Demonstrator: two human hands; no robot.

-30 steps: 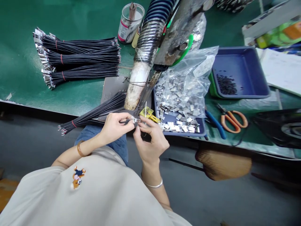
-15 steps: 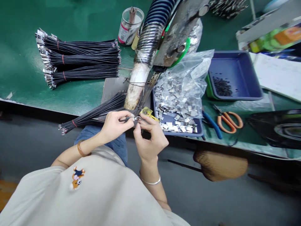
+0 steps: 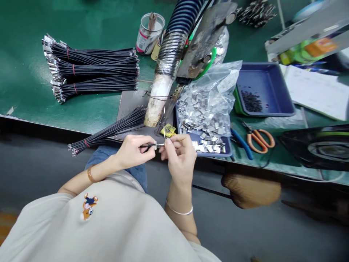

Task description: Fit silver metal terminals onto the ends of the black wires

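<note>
My left hand (image 3: 136,150) is closed in a pinch on a short black cable (image 3: 146,146), whose end points toward my right hand. My right hand (image 3: 179,157) pinches a small silver metal connector (image 3: 159,145) at that cable end, partly hidden by the fingers. A thin pale strand (image 3: 164,131) rises just above the right fingertips; I cannot tell whether they touch it. Left of my hands, a bundle of black cables (image 3: 120,125) lies slanted across the table edge. A yellow packet (image 3: 168,130) lies just beyond the right fingers.
A fume hose (image 3: 159,92) and a metal arm hang above my hands. To the right are a tray of metal connectors (image 3: 208,148), blue-handled pliers (image 3: 242,143), orange-handled scissors (image 3: 261,141) and a blue tray of black bits (image 3: 272,87). Tied cable bundles (image 3: 94,69) lie back left.
Both hands have come slightly lower, toward my body, with the cable. My right hand has turned and its fingers have curled in more around the connector. The view has shifted slightly.
</note>
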